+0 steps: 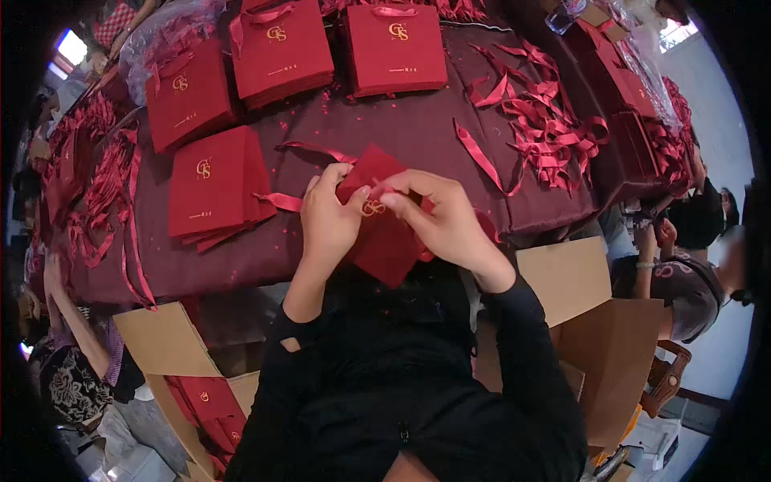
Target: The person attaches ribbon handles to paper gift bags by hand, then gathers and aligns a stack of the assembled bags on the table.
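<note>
A red paper gift bag (393,253) with a gold logo is held tilted at the table's near edge, between my two hands. My left hand (329,213) is closed on the bag's left side, thumb toward the logo. My right hand (442,213) pinches at the bag's upper part, thumb against forefinger; a small reddish bit shows by the fingertips, too small to name. Red ribbon (325,151) lies just beyond my left hand, and another ribbon end (281,201) shows beside it. A stack of flat red bags (213,181) lies to the left.
More bag stacks (285,52) lie at the back of the dark-red-covered table (385,120). Loose ribbons (554,136) are heaped to the right, others (104,193) at left. Open cardboard boxes (161,337) stand below on both sides, the left one holding red bags. Other people work at both sides.
</note>
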